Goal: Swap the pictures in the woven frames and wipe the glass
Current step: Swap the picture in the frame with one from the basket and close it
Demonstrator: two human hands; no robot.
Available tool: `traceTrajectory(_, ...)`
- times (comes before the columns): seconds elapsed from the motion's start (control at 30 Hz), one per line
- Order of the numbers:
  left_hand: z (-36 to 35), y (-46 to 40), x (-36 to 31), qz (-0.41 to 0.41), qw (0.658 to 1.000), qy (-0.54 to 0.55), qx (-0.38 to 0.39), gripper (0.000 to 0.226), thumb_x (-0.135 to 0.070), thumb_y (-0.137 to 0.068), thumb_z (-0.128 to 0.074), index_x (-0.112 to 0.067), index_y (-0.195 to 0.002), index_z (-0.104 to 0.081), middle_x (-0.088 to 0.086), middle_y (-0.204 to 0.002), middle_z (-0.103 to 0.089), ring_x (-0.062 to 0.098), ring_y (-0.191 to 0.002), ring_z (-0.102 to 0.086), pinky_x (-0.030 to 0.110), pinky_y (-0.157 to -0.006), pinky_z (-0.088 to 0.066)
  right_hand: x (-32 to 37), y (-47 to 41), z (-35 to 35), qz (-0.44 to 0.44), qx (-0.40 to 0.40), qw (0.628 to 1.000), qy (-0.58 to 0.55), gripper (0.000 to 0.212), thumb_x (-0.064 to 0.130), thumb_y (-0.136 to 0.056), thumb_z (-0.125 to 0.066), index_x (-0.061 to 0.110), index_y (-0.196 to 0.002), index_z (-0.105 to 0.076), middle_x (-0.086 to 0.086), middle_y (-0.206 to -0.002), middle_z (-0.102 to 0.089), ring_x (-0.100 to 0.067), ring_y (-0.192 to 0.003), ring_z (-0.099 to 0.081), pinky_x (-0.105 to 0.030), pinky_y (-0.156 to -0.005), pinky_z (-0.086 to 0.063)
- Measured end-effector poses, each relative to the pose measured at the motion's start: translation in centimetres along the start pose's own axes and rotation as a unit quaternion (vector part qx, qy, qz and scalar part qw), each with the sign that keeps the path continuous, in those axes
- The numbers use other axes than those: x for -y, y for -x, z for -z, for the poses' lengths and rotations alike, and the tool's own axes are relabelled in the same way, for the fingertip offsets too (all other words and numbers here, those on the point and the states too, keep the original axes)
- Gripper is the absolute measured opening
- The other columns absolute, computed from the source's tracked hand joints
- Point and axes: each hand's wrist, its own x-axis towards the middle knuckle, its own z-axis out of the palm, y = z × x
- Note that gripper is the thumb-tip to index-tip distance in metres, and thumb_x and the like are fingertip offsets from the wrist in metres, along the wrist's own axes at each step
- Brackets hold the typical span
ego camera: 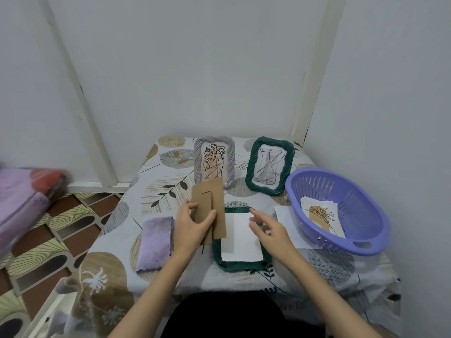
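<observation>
A dark green woven frame [240, 266] lies face down on the table in front of me, with a white sheet [241, 242] in its opening. My left hand [192, 226] grips a brown cardboard backing board [210, 198] lifted above the frame's left side. My right hand [267, 226] hovers over the frame's right edge, fingers relaxed, holding nothing. At the back stand a grey woven frame [199, 152] with a leaf drawing and a second green woven frame [251, 167] with a scribble drawing. A folded lilac cloth [155, 243] lies to the left.
A purple plastic basket [366, 240] at the right holds a picture of a plant [322, 215]. A white paper [283, 212] pokes out from under it. The table has a leaf-patterned cover [166, 191]. Walls close in behind and right; patterned floor lies left.
</observation>
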Motion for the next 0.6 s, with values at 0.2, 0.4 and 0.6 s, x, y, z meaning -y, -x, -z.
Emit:
traceTrajectory(0.2,-2.9,0.6,-2.0,0.022,0.991,0.037,0.126,0.05,-0.039,-0.077,-0.07,-0.017,-0.119,-0.052,0.003,-0.121,-0.057,0.02,-0.107,-0.057,0.038,-0.096,-0.048,2.4,-0.3,-0.1,0.004,0.007,0.99,-0.14,0.059,0.003,-0.082,-0.064,0.029,-0.128,-0.039,0.001,-0.083,-0.064,-0.004,-0.057,-0.058,-0.018,-0.055,-0.048)
traceTrajectory(0.4,-1.8,0.0,-1.3,-0.008,0.966,-0.033,0.255,0.07,-0.024,-0.077,-0.072,-0.012,-0.137,-0.039,0.003,-0.139,-0.045,0.013,-0.126,-0.042,0.023,-0.105,-0.031,0.6,-0.9,1.9,-0.067,-0.024,0.997,-0.008,0.058,0.002,-0.073,-0.07,0.02,-0.126,-0.054,0.006,-0.077,-0.06,-0.023,-0.079,-0.062,-0.045,-0.082,-0.054)
traceTrajectory(0.6,-1.6,0.4,0.2,-0.013,0.951,-0.116,0.285,0.075,-0.016,-0.071,-0.077,-0.015,-0.137,-0.042,0.011,-0.15,-0.03,0.017,-0.143,-0.018,0.031,-0.115,-0.017,-0.7,0.0,1.1,-0.089,-0.004,0.995,0.039,0.052,0.006,-0.073,-0.071,0.018,-0.122,-0.058,0.006,-0.067,-0.053,-0.014,-0.074,-0.055,-0.03,-0.076,-0.049)
